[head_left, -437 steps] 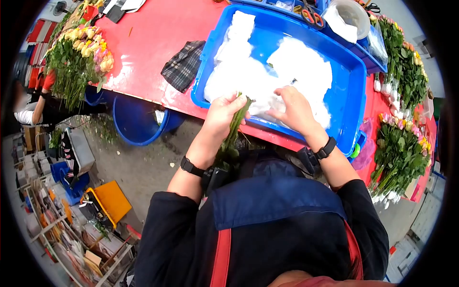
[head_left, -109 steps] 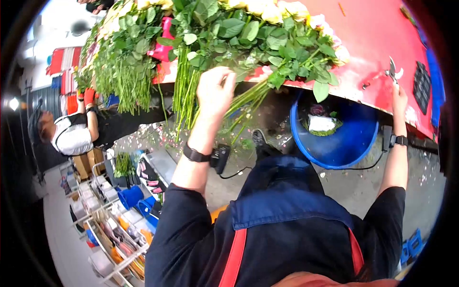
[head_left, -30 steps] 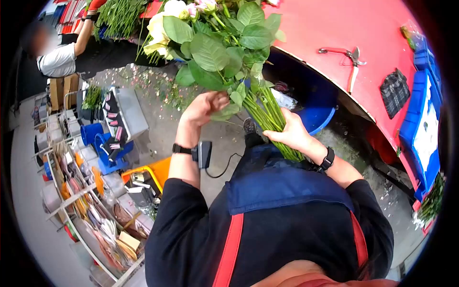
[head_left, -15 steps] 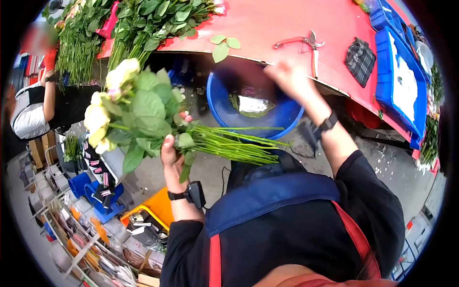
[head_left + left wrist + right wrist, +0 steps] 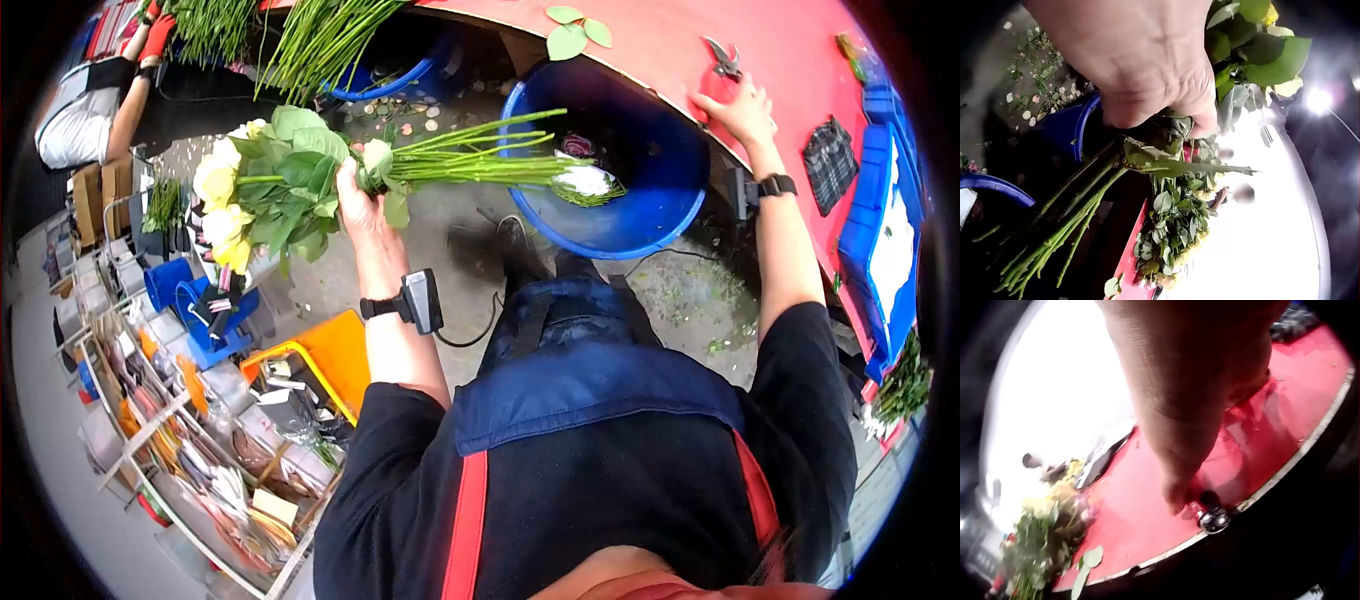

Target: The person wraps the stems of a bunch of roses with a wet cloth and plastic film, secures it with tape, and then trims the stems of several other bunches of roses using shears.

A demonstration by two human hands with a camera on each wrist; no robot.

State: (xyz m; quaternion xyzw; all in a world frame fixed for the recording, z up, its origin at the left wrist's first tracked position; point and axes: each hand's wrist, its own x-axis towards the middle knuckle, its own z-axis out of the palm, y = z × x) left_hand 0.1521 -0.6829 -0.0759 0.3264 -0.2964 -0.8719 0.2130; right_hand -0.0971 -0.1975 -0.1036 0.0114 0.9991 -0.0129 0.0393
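My left hand [image 5: 368, 210] grips a bunch of roses [image 5: 290, 170] just below the leaves. Pale yellow heads point left, and bare green stems [image 5: 480, 155] stretch right, partly over a blue bin. In the left wrist view, the thumb and fingers curl round the leafy upper stems [image 5: 1079, 219]. At the edge of the red table, my right hand [image 5: 745, 115] reaches over a pair of pruning shears [image 5: 724, 62] with fingers spread. The shears' blades show beyond the hand, while the handles are mostly hidden under it.
Below the table edge stands the blue bin [image 5: 610, 240] with cuttings inside. Loose leaves [image 5: 567, 40] lie on the red table [image 5: 650, 35]. A plaid cloth [image 5: 830, 165] and blue tray [image 5: 850, 265] are at right. An orange crate [image 5: 335, 365] stands at left; another person [image 5: 85, 125] works beyond.
The right hand has let go of the stems and moved right to the shears. The left hand now carries the roses alone, turned sideways with heads to the left.
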